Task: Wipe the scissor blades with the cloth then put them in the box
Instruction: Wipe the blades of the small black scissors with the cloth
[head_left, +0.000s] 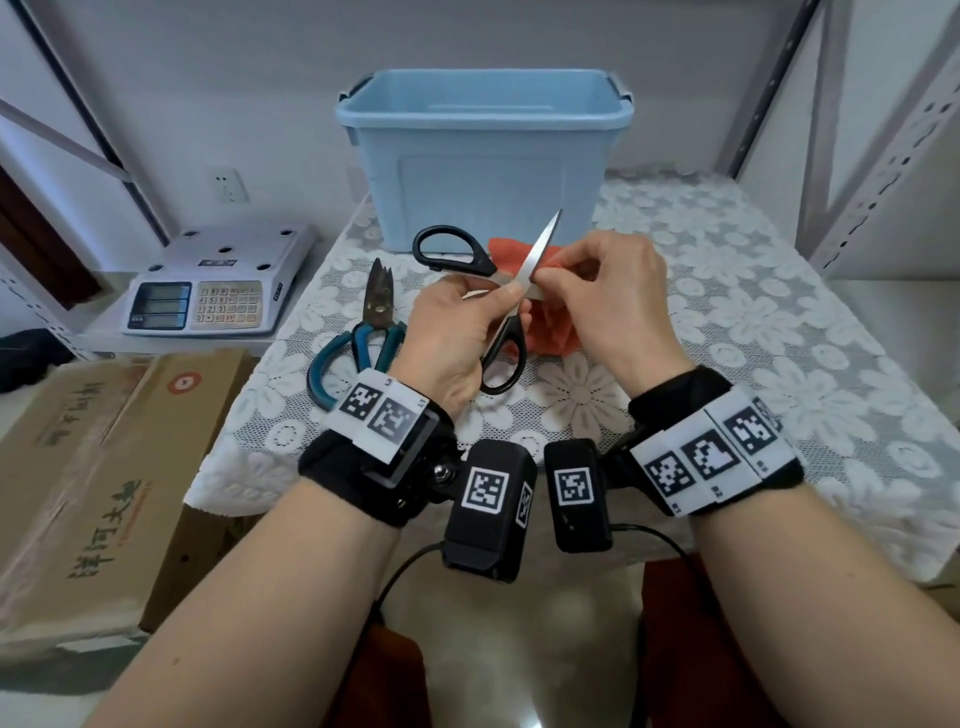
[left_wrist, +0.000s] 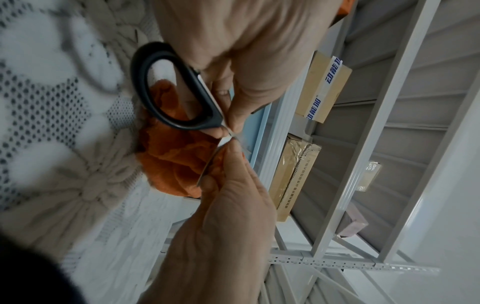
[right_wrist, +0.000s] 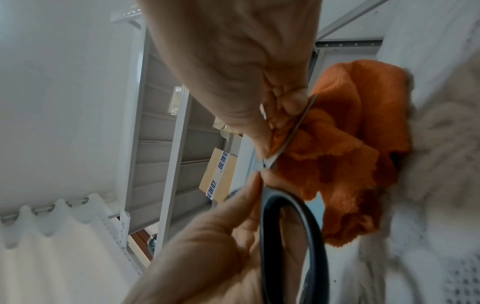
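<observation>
Above the white lace tablecloth, the left hand grips the black-handled steel scissors near the pivot, blades spread wide. The right hand pinches the crumpled orange cloth round one blade, fingers curled. Only the head view shows the open light-blue plastic box standing just behind the hands, the teal-handled rusty shears lying on the tablecloth to the left, and the grey electronic scale on a lower shelf. The wrist views alone show the cloth hanging loose beneath the wrapped blade, and the left thumb pressing beside the pivot. The wrapped blade's tip is hidden by the cloth and fingers.
</observation>
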